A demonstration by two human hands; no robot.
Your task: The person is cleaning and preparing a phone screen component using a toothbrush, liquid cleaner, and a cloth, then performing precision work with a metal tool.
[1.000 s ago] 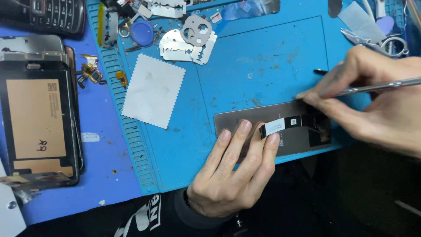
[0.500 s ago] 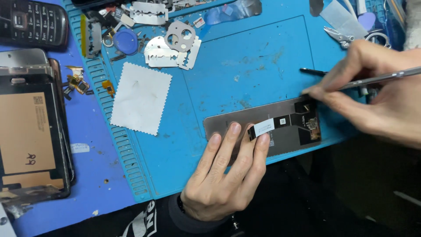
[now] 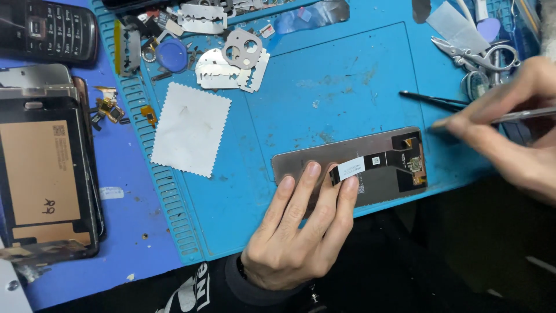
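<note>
Blue repair mat (image 3: 347, 75), left hand (image 3: 301, 232) flat on grey screen panel (image 3: 353, 165), white label strip (image 3: 350, 168), right hand (image 3: 509, 133) fingers pinching metal tool (image 3: 521, 115)

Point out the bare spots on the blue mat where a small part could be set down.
Most bare room: the mat's recessed middle, between the metal shields above and the grey screen panel below. A smaller patch lies between the white cloth and the left hand. Crowded: the top edge and the right corner by the scissors.

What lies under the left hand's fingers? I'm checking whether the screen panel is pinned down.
The left hand presses the grey screen panel and its white flex strip onto the blue mat. The panel's near-left part is covered.
</note>
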